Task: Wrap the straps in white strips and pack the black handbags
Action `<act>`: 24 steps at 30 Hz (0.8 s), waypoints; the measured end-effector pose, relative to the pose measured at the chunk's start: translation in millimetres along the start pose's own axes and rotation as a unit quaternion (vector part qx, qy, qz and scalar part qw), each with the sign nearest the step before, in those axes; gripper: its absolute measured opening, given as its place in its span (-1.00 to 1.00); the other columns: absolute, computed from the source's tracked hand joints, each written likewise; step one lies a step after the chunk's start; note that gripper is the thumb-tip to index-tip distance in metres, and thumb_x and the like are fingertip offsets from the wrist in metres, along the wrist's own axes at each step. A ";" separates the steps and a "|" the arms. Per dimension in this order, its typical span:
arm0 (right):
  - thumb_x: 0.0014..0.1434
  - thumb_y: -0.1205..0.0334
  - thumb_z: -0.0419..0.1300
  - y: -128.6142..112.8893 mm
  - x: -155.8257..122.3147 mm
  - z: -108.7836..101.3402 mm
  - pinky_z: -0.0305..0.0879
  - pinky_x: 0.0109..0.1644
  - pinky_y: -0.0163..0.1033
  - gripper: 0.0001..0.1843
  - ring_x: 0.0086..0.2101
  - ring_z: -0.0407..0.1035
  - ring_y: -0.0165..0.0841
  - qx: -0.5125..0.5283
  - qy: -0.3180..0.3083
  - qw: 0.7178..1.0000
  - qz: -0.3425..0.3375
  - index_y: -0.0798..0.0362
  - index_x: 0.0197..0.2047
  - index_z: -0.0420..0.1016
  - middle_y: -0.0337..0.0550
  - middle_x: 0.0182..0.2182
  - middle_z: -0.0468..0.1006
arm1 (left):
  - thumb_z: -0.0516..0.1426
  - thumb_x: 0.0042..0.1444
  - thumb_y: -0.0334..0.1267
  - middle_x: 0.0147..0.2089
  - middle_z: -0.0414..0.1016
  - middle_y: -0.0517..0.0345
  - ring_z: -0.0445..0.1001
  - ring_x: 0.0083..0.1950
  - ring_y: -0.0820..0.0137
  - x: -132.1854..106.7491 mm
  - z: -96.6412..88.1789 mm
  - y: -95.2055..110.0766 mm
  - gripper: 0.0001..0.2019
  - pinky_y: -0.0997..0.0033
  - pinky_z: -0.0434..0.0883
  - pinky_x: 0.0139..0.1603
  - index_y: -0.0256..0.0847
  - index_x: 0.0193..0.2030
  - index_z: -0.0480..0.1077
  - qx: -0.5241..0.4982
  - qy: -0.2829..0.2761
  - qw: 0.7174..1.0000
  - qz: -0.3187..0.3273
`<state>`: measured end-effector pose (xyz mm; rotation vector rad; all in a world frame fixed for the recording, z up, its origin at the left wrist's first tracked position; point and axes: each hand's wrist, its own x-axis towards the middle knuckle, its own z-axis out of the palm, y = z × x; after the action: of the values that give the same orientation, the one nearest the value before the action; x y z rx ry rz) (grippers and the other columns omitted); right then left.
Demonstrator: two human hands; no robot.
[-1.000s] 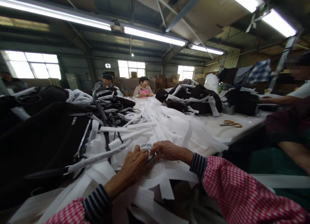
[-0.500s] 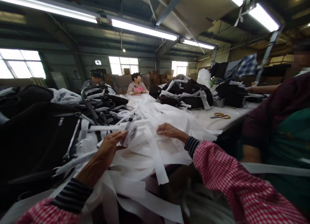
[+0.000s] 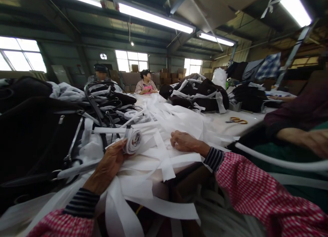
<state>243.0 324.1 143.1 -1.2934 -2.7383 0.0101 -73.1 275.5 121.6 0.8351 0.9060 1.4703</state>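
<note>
Left hand [image 3: 109, 163] is gripping a rolled-up white strip [image 3: 132, 140], fingers closed around it, holding it just above the pile of loose white strips [image 3: 164, 127]. Right hand [image 3: 185, 141] is resting palm-down on the pile, fingers loosely curled, holding nothing. Scissors [image 3: 237, 120] are lying well apart on the table [image 3: 230, 129].

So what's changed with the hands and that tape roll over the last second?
The left hand took the small roll of white tape and lifted it off the strip pile, up and to the left. The right hand let go and now rests flat on the white strips. The black bags and scissors have not moved.
</note>
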 end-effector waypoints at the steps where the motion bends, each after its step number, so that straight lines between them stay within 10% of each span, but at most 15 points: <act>1: 0.18 0.48 0.13 -1.5 -0.6 2.6 0.32 0.00 -0.19 -0.79 -0.05 0.44 -0.15 -0.050 -0.004 0.999 0.008 0.10 -0.27 0.59 0.03 -0.14 0.57 | 0.27 0.12 -0.35 -0.13 0.65 -0.01 0.60 -0.22 0.28 -0.8 -0.4 -0.2 -0.82 0.35 0.63 -0.38 -0.33 -0.14 0.59 -0.007 -0.004 1.000 0.005; 11: 0.27 0.44 0.05 14.5 50.0 -9.6 0.42 0.03 -0.05 -0.44 -0.01 0.53 -0.06 -0.089 0.014 0.990 0.110 0.23 0.33 0.34 0.24 0.02 0.62 | 0.21 0.19 -0.41 -0.09 0.66 -0.07 0.62 -0.18 0.23 0.8 -8.0 -2.0 -0.85 0.26 0.68 -0.31 -0.32 -0.14 0.60 -0.060 0.002 0.998 0.007; 17: 0.24 0.45 0.08 40.7 102.3 -34.5 0.36 0.04 -0.33 -0.54 -0.02 0.52 -0.30 -0.008 0.020 0.997 0.076 0.13 0.17 0.53 -0.01 0.07 0.62 | 0.18 0.21 -0.42 0.03 0.65 -0.13 0.64 -0.07 0.12 1.2 -7.1 1.6 -0.81 0.10 0.71 -0.26 -0.33 -0.09 0.60 -0.067 0.007 0.998 0.000; 24: 0.05 0.40 0.28 46.2 82.2 -19.2 0.33 0.03 -0.18 -0.60 0.04 0.43 -0.11 0.005 -0.033 0.998 0.047 0.00 -0.01 0.66 -0.08 0.02 0.63 | 0.24 0.16 -0.37 0.11 0.64 -0.09 0.64 0.03 0.04 5.8 -16.5 -2.9 -0.74 0.07 0.73 -0.21 -0.23 0.00 0.60 -0.054 0.003 0.998 -0.014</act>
<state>228.8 416.0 167.9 -1.4430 -2.7252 0.0757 -87.0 280.2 111.6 0.7350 0.8320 1.4848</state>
